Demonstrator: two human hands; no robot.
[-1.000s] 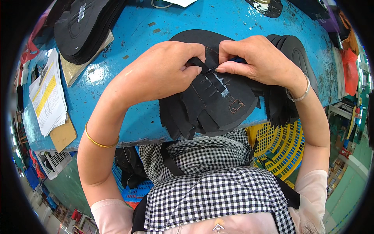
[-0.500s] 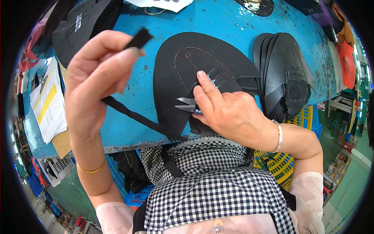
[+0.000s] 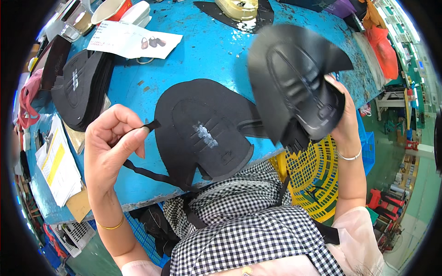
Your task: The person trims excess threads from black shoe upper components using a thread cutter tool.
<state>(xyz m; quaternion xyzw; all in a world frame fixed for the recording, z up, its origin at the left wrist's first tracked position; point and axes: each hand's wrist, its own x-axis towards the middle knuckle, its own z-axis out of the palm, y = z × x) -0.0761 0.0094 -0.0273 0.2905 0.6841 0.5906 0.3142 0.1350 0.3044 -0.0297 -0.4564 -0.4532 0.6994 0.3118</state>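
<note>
My left hand (image 3: 113, 138) pinches the end of a narrow black strap (image 3: 151, 174) between thumb and fingers, and the strap loops down toward the table's front edge. Beside it lies a rounded black panel (image 3: 182, 115), fuzzy side up, with stitched lines, raised ribs and a whitish patch in its middle. At the right, my right hand (image 3: 347, 117) grips glossy black moulded panels (image 3: 287, 87) by their edge, lifted and tilted. Motion blurs them, and how many there are I cannot tell. No scissors show; the right hand's fingers are partly hidden behind the panels.
A stack of black panels (image 3: 80, 92) stands at the left, behind clipped papers (image 3: 60, 161). A printed sheet (image 3: 138, 40) and a bowl (image 3: 110, 11) lie farther back. A gold-coloured mould (image 3: 239, 9) sits at the far edge. Below the table's right front is a yellow basket (image 3: 317, 184).
My right hand has left the panel on the table and lifted glossy panels from the right-hand pile. The scissors have gone from view. My left hand has lowered, still pinching the strap.
</note>
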